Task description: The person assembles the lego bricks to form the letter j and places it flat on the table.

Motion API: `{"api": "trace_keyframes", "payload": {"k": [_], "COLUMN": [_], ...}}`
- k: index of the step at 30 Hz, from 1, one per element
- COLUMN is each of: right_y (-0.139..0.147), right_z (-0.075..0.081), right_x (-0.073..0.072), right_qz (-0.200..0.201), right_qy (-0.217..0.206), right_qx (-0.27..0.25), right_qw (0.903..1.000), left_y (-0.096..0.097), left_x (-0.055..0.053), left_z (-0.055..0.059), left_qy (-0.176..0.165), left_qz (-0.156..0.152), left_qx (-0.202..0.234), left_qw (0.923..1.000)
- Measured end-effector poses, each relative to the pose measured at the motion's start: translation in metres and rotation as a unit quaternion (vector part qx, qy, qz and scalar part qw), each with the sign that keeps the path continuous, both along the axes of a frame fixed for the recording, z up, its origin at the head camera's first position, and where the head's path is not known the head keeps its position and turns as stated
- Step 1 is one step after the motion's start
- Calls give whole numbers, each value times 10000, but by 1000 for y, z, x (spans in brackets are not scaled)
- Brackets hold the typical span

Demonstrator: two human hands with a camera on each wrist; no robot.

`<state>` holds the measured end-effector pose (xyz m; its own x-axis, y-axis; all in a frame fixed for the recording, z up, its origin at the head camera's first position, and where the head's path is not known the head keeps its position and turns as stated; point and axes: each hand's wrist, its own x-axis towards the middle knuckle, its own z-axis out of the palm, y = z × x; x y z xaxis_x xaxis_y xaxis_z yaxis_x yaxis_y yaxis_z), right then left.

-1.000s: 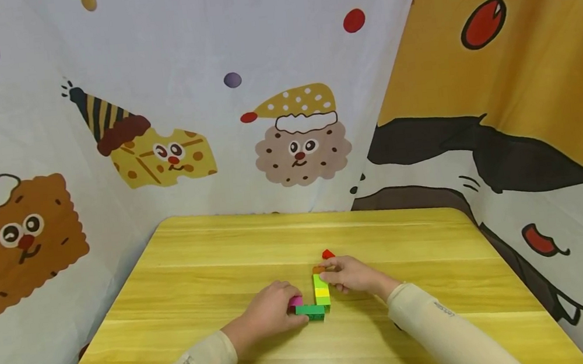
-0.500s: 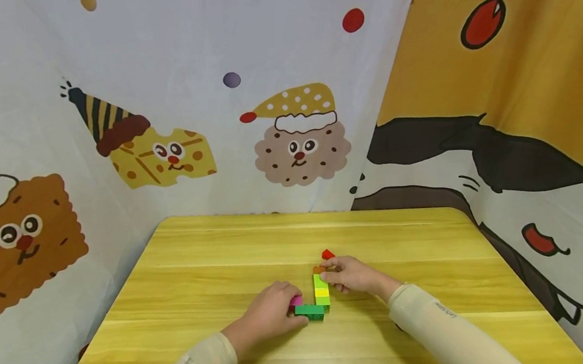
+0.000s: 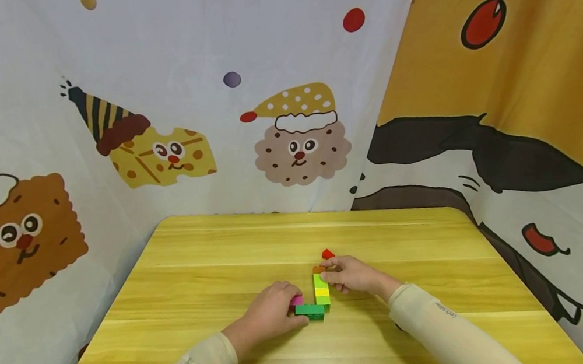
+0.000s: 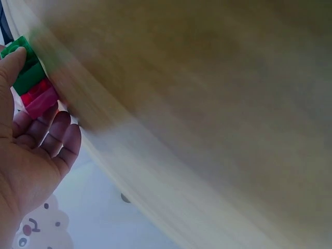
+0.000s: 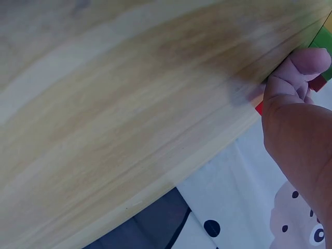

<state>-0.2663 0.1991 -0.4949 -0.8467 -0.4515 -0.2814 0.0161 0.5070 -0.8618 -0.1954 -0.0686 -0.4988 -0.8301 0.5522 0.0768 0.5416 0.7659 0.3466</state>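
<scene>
Thumb in front and fingers behind, my left hand (image 3: 271,310) grips a dark green brick (image 3: 310,312) and a pink brick (image 3: 296,301). The left wrist view adds a bit of red (image 4: 37,91) between the green and pink ones. My right hand (image 3: 353,274) pinches the far end of a row of toy bricks: lime green (image 3: 320,281), yellow (image 3: 322,291), then an orange-brown brick (image 3: 318,269) at the back. That row meets the dark green brick at its near end, making a corner. Fingers partly hide the pink and orange-brown bricks.
A small red brick (image 3: 328,254) lies just beyond my right fingertips. Everything stands on a wooden table (image 3: 199,261) with rounded far corners. A cartoon-printed cloth (image 3: 214,37) hangs behind the table and along its sides.
</scene>
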Motion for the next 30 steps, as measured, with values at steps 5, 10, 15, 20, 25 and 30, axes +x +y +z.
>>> {"api": "trace_keyframes", "payload": {"k": [5, 10, 15, 20, 25, 30], "right_y": [0, 0, 2, 6, 9, 9], "right_z": [1, 3, 6, 7, 6, 2], "right_x": [1, 1, 2, 2, 2, 0], "right_qz": [0, 5, 10, -36, -187, -516], "right_qy": [-53, -123, -189, -113, 164, 882], "right_qx": [-93, -108, -169, -183, -78, 372], "right_qw": [9999, 9999, 9997, 9998, 9997, 9941], "left_y": [0, -1, -2, -3, -3, -3], "left_x": [2, 2, 1, 0, 0, 3], "left_z": [2, 3, 2, -1, -2, -1], "left_qy": [-74, -140, -177, -206, -145, -66], "left_qz": [17, 32, 59, 80, 64, 57], "left_qx": [46, 73, 72, 59, 57, 47], "left_qw": [10000, 9999, 9998, 9997, 9999, 10000]}}
